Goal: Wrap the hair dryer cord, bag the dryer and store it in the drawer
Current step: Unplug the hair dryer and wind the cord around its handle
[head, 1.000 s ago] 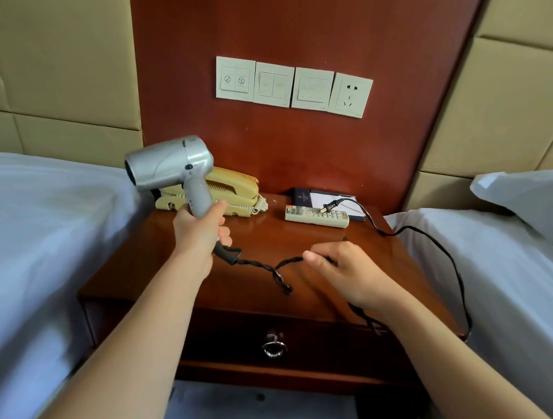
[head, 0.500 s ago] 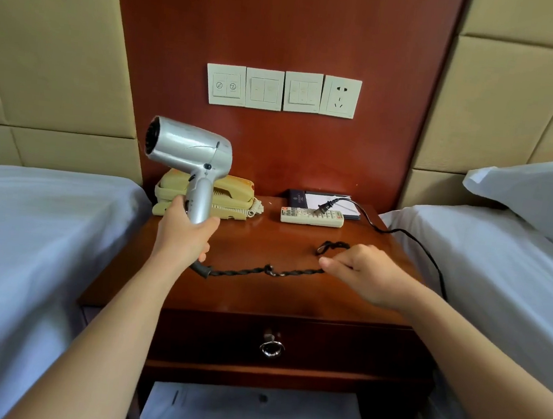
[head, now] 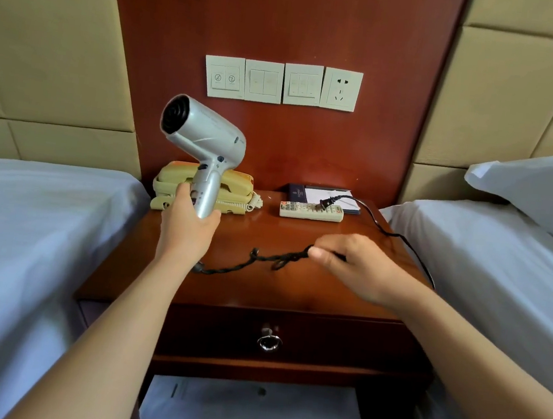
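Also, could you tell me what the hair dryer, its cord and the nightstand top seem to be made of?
The hair dryer: likely plastic, silver satin finish, soft highlights, moulded curves. The cord: black, matte, probably rubber or plastic sheathing; it bends and twists. The nightstand top: wood or veneer, glossy reddish-brown varnish that reflects light.

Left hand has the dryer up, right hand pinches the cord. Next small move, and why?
Probably bring the right hand to the silver hair dryer and lay a first loop of the twisted black cord around its handle: the left hand grips that handle, the cord is unwrapped, and its plug lies free on the white remote control.
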A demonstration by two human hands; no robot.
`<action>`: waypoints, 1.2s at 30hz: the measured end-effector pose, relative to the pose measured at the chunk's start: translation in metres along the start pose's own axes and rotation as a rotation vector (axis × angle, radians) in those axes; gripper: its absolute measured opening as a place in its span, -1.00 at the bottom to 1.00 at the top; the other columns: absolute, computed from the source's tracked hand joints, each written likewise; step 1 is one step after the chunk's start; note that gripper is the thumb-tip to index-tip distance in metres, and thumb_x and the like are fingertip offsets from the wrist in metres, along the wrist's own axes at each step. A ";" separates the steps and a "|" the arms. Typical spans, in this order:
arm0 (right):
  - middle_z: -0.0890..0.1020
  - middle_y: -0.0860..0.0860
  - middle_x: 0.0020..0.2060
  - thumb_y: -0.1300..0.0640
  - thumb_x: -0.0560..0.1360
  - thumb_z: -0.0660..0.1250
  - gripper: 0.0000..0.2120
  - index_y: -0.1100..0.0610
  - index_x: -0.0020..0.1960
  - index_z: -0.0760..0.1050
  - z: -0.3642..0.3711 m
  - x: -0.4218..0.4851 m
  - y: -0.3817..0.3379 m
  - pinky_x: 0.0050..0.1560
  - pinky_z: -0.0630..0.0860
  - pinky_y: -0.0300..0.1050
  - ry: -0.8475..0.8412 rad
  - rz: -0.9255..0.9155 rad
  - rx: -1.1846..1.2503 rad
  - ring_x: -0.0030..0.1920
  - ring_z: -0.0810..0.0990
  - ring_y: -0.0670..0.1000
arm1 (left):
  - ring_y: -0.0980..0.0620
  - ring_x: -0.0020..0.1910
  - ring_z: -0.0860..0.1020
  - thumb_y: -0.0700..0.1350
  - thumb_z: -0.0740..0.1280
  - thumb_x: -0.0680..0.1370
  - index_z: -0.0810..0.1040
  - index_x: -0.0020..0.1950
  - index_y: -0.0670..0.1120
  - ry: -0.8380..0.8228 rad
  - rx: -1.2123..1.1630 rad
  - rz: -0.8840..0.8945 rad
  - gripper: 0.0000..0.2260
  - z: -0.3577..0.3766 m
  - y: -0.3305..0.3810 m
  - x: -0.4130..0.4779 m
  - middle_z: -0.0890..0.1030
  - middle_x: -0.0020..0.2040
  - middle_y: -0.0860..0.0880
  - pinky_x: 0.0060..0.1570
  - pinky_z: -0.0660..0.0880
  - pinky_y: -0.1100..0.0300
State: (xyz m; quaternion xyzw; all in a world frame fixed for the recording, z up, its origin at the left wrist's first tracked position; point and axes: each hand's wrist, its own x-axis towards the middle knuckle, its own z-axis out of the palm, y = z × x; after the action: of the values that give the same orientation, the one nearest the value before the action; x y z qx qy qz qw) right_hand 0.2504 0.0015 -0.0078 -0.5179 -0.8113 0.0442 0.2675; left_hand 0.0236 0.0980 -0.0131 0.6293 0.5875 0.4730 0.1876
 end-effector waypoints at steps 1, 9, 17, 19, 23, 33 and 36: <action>0.29 -0.06 -0.48 -0.06 0.58 0.13 -0.60 -0.01 -0.40 0.19 -0.005 0.001 0.000 -0.32 0.24 -0.07 0.041 0.019 -0.038 -0.39 0.29 -0.04 | -0.05 -0.27 0.46 -0.13 0.36 0.51 0.36 0.21 -0.15 0.003 0.001 0.010 -0.67 0.001 0.003 -0.001 0.48 -0.07 -0.12 -0.47 0.31 0.21; 0.35 0.00 -0.60 -0.16 0.51 0.07 -0.54 0.08 -0.45 0.12 -0.021 0.009 0.014 -0.48 -0.04 -0.22 0.326 0.009 -0.566 -0.53 0.36 0.18 | -0.10 -0.22 0.48 -0.14 0.29 0.55 0.28 0.17 -0.08 -0.168 0.210 0.141 -0.74 0.007 0.016 -0.011 0.46 -0.08 -0.09 -0.34 0.39 0.10; 0.34 -0.02 -0.61 -0.33 0.39 0.12 -0.47 0.09 -0.47 0.17 -0.024 0.023 0.018 -0.50 -0.03 -0.29 0.553 0.055 -0.599 -0.58 0.37 0.12 | 0.03 -0.47 0.37 -0.02 0.35 0.53 0.31 0.35 -0.07 -0.579 -0.087 -0.025 -0.56 -0.003 0.022 -0.020 0.43 -0.22 -0.06 -0.51 0.32 0.23; 0.35 -0.02 -0.58 -0.37 0.37 0.13 -0.46 0.09 -0.45 0.18 -0.025 0.028 0.018 -0.50 0.03 -0.23 0.584 0.070 -0.547 -0.55 0.37 0.13 | 0.10 -0.55 0.29 -0.01 0.32 0.55 0.39 0.26 -0.10 -0.667 -0.245 -0.086 -0.67 -0.006 0.026 -0.024 0.36 -0.35 -0.04 -0.57 0.24 0.30; 0.32 -0.03 -0.57 -0.36 0.36 0.17 -0.46 0.08 -0.44 0.16 -0.023 0.033 0.011 -0.50 0.07 -0.20 0.648 0.066 -0.508 -0.55 0.34 0.12 | 0.14 -0.60 0.24 0.11 0.18 0.59 0.44 0.17 -0.11 -0.755 -0.268 -0.108 -0.68 -0.008 0.033 -0.031 0.36 -0.38 -0.04 -0.60 0.19 0.33; 0.29 -0.05 -0.58 -0.43 0.31 0.13 -0.42 0.08 -0.46 0.19 -0.014 0.036 0.006 -0.53 0.12 -0.23 0.651 0.099 -0.490 -0.57 0.28 0.06 | 0.09 -0.61 0.33 0.28 -0.08 0.58 0.36 -0.22 -0.05 -0.898 -0.128 -0.072 -0.53 0.012 0.034 -0.055 0.41 -0.50 -0.02 -0.61 0.23 0.32; 0.31 -0.07 -0.57 -0.42 0.29 0.14 -0.45 0.07 -0.45 0.23 -0.017 0.033 0.006 -0.51 0.05 -0.28 0.623 0.119 -0.497 -0.56 0.32 0.05 | 0.09 -0.60 0.30 0.37 0.07 0.48 0.44 -0.15 -0.05 -0.951 -0.177 -0.041 -0.51 0.006 0.033 -0.052 0.39 -0.50 -0.01 -0.60 0.19 0.32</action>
State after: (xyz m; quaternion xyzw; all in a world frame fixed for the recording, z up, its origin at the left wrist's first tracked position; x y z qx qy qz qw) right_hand 0.2528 0.0288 0.0175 -0.6015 -0.6461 -0.2970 0.3641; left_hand 0.0538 0.0442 -0.0094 0.7454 0.4064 0.1774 0.4977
